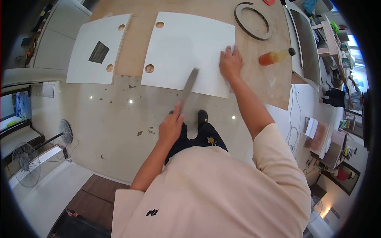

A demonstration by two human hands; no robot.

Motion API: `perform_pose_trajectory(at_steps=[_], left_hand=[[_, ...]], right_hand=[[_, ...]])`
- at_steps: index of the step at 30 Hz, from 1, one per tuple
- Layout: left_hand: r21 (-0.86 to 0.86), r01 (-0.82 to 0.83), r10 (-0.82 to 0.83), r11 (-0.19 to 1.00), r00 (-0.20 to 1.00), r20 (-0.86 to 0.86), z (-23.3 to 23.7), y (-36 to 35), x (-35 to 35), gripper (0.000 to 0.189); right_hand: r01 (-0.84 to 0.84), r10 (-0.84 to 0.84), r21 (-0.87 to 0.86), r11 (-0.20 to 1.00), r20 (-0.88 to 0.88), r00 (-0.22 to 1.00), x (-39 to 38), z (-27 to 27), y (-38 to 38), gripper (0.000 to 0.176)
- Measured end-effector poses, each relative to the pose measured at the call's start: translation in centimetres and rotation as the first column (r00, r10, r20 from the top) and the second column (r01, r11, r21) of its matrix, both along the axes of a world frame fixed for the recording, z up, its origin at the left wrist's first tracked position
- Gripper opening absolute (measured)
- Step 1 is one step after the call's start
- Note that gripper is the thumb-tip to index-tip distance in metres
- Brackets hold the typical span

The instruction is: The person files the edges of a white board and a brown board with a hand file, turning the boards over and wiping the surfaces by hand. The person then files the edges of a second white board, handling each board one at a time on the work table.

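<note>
**File on the near edge, other hand pinning the panel**

The left hand (171, 127) is closed in a fist round the handle end of a long flat tool (189, 85), a file by the look of it. The tool's far end rests on the near edge of a white panel (186, 47). The right hand (231, 61) lies open and flat, fingers spread. It presses down on the panel's right side and grips nothing.

The panel lies on a wooden bench (274, 85), its near edge about level with the bench front. It has two round holes (149, 68) along its left side.

The step in hand seems to be dressing or scraping that near edge. The next stroke would call for a steady angle along the edge, with firm downward weight from the flat hand so the panel does not slide.

A second white panel (85, 59) lies to the left, apart from the first, with a dark square patch (99, 52) on it. A grey ring (254, 22) sits further back. A bottle (276, 57) of orange liquid lies on its side just right of the pressing hand, near enough to be knocked.

Bits of debris (145, 131) dot the floor by the person's shoes (203, 116), and two fans (25, 162) stand off to the left.
</note>
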State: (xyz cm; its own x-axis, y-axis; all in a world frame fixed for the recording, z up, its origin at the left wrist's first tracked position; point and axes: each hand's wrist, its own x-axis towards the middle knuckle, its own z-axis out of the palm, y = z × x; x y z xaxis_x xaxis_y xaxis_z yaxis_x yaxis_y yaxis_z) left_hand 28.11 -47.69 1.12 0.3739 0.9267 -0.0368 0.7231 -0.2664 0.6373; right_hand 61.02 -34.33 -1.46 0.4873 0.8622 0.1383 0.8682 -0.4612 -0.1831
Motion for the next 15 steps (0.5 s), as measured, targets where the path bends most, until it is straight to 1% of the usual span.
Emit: perform_pose_trajectory(at_steps=[1, 3, 4, 5, 7, 9, 11, 12, 13, 15], left_hand=[[0.031, -0.015, 0.014, 0.999, 0.999, 0.042, 0.0, -1.5, -2.0, 0.054], [-0.052, 0.000, -0.004, 0.999, 0.996, -0.086, -0.2, -4.2, -5.4, 0.055], [-0.051, -0.002, -0.002, 0.999, 0.997, -0.080, -0.6, -5.1, -5.9, 0.056], [-0.055, -0.005, 0.001, 0.998, 0.997, -0.077, -1.0, -6.0, -6.2, 0.056], [-0.052, -0.010, 0.007, 0.999, 0.998, -0.064, -1.5, -6.3, -4.8, 0.056], [-0.044, -0.013, 0.012, 0.999, 0.999, -0.037, -1.8, -4.7, -0.2, 0.055], [-0.029, 0.014, -0.014, 0.999, 1.000, -0.011, -1.3, -1.6, 5.7, 0.052], [-0.065, 0.046, -0.050, 0.997, 0.997, -0.062, -0.3, 0.3, 8.6, 0.052], [-0.102, 0.080, -0.092, 0.992, 0.990, -0.111, 0.5, 1.4, 10.4, 0.052], [-0.018, 0.032, -0.032, 0.999, 0.999, -0.021, -0.1, 0.3, 10.4, 0.052]], right_hand=[[-0.060, 0.062, -0.042, 0.997, 0.071, 0.996, 0.7, 0.3, 0.1, 0.061], [-0.222, 0.221, -0.160, 0.962, -0.020, 0.975, 1.9, 3.2, 2.1, 0.078], [-0.304, 0.294, -0.213, 0.929, -0.078, 0.953, 2.2, 4.5, 3.2, 0.087], [-0.346, 0.329, -0.322, 0.881, -0.110, 0.938, 2.3, 4.9, 4.2, 0.093], [-0.423, 0.386, -0.516, 0.745, -0.184, 0.904, 2.4, 5.1, 6.2, 0.105], [-0.427, 0.370, -0.516, 0.743, -0.216, 0.904, 2.2, 5.3, 5.9, 0.103], [-0.431, 0.366, -0.515, 0.741, -0.229, 0.902, 2.2, 5.4, 6.2, 0.100], [-0.431, 0.364, -0.518, 0.739, -0.231, 0.902, 2.4, 5.1, 6.5, 0.098], [-0.426, 0.357, -0.521, 0.740, -0.233, 0.905, 2.6, 4.8, 6.6, 0.097], [-0.462, 0.421, -0.567, 0.682, -0.211, 0.882, 3.2, 4.4, 7.4, 0.091]])
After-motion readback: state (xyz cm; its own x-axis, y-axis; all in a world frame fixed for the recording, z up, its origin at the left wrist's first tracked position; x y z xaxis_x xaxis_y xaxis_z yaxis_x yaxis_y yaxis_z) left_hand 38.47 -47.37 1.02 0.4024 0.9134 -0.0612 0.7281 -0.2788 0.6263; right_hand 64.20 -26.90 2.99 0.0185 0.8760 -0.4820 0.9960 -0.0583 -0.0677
